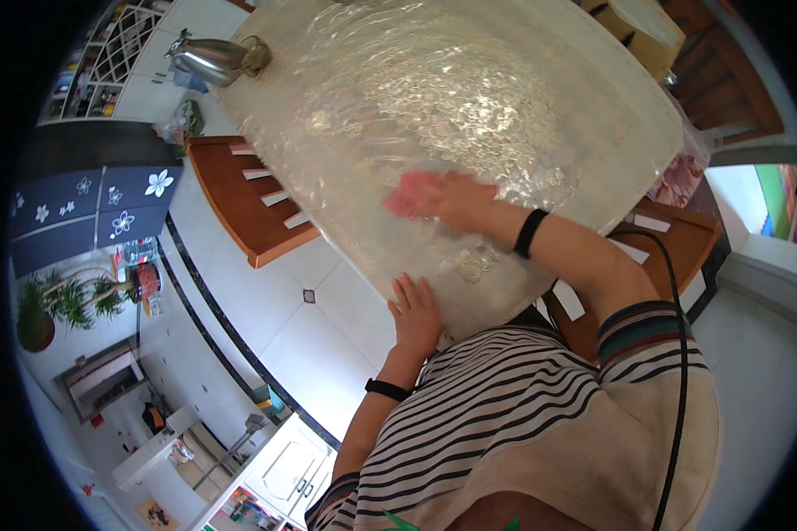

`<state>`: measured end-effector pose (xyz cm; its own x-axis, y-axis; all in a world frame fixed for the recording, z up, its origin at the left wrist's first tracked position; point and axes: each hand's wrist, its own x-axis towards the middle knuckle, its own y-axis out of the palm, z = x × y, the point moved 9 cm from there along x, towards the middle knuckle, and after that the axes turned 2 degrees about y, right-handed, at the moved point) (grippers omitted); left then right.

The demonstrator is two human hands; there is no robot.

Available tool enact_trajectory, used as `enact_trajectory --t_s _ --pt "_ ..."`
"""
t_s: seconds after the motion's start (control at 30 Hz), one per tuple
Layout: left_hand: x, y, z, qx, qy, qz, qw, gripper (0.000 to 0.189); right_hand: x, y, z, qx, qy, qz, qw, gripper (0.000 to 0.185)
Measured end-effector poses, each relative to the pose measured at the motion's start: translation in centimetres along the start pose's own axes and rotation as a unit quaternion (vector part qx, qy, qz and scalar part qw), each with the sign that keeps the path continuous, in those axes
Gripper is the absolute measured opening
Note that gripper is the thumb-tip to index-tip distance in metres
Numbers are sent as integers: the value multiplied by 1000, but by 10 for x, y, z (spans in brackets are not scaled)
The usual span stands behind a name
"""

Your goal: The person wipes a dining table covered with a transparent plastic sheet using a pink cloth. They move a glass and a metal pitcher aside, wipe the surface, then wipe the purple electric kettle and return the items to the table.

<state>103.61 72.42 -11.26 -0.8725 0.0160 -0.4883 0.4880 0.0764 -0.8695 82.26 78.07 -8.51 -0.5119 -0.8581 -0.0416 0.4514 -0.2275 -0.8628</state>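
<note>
Under my right hand a pink cloth is pressed flat on the table; hand and cloth are slightly blurred. The tabletop has a clear, shiny cover, and its surface looks wet and streaked, with bright reflections beyond my right hand. My left hand rests on the near left edge of the table with its fingers spread and nothing in it. Both wrists wear black bands.
A metal vacuum jug stands at the far left corner. Wooden chairs flank the table, one on the left and another at the right. A black cable runs down past my right arm. Potted plants stand farther left.
</note>
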Motion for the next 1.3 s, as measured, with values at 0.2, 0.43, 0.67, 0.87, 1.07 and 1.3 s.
enact_trajectory --t_s 0.2,0.43,0.67,0.87,1.07,1.3 --pt "1 -7 -1 -17 -7 38 999 110 -127 -131 -176 -134 360 -196 902 41" --pt "4 -10 -1 -29 -16 63 997 102 -103 -55 -66 37 173 -208 962 57" --pt "0 -14 0 -14 14 11 1000 116 -100 -12 21 -109 -38 -95 989 55" --pt "1 -15 3 -32 -6 20 999 113 -149 -94 -124 -117 233 -162 952 52" --pt "5 -16 3 -26 -17 23 999 111 -179 -71 -167 -101 454 -242 851 52" --pt "-2 -25 5 -57 7 -56 997 107 -137 15 -8 -150 238 -136 950 66"
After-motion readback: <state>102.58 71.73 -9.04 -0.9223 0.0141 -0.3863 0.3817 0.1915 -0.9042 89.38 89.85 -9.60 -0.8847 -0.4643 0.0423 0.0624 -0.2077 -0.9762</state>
